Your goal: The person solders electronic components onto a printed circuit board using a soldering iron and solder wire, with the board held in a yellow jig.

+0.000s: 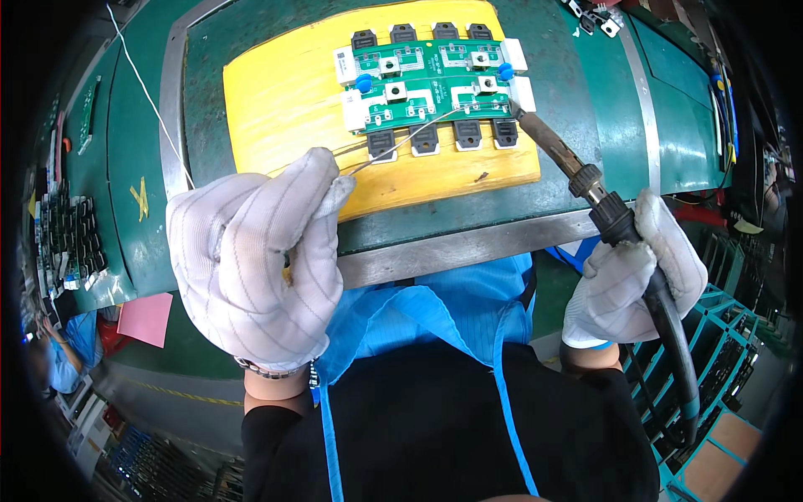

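Observation:
A green circuit board rests on a yellow slab, with black transistors along its near and far edges. White blocks sit at its left and right ends, and two blue disc components lie near them. My gloved left hand pinches a thin solder wire that slants across to the board's near right part. In my gloved right hand is a black-handled soldering iron. Its tip touches or nearly touches the board's near right corner; which of the two I cannot tell.
The green work table has a metal strip along its front edge. At the left lie many dark boards, a yellow scrap and a pink sheet. Loose components lie at the far right. A teal rack stands beyond my right arm.

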A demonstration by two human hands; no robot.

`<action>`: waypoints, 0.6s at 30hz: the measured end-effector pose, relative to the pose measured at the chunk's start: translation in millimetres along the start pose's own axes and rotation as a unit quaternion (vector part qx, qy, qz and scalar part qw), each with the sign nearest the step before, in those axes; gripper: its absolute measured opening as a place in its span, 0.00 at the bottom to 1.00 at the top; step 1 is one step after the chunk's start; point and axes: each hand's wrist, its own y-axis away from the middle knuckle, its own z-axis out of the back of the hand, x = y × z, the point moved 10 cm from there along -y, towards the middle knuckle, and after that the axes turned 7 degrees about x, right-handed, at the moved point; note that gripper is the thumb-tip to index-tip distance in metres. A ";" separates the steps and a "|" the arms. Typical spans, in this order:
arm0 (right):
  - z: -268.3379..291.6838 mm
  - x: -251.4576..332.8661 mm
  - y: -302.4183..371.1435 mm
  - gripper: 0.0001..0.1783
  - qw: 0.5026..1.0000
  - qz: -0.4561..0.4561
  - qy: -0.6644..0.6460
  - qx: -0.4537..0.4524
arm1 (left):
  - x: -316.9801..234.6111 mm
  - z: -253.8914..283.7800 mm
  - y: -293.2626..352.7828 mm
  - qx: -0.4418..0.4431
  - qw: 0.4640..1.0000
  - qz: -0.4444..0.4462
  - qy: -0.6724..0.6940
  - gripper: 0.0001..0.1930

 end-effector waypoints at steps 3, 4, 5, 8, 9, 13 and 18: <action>-0.6 9.7 7.8 0.25 0.992 0.043 0.009 -0.114 | 1.3 -0.3 2.6 -0.001 1.000 -0.005 -0.002 0.09; -1.6 10.5 6.5 0.25 0.992 0.042 0.010 -0.114 | 1.2 -0.2 2.3 -0.003 1.000 -0.007 -0.002 0.09; -1.4 15.2 5.7 0.25 0.990 0.055 0.037 -0.120 | 1.4 -0.2 2.3 -0.002 1.000 -0.007 -0.001 0.09; 0.0 21.2 4.4 0.23 0.990 0.089 0.061 -0.095 | 2.8 0.0 2.9 -0.002 1.000 -0.002 0.002 0.09; -0.3 22.1 4.6 0.21 0.990 0.110 0.057 -0.064 | 4.7 -0.3 4.1 -0.003 1.000 0.003 -0.001 0.13; -5.1 28.7 6.9 0.24 0.984 0.171 0.044 0.030 | 6.7 -2.1 4.4 0.000 1.000 0.009 0.012 0.17; -6.1 22.7 -3.5 0.26 0.990 0.111 0.002 0.088 | 1.1 -2.2 -0.4 0.003 1.000 0.000 0.008 0.13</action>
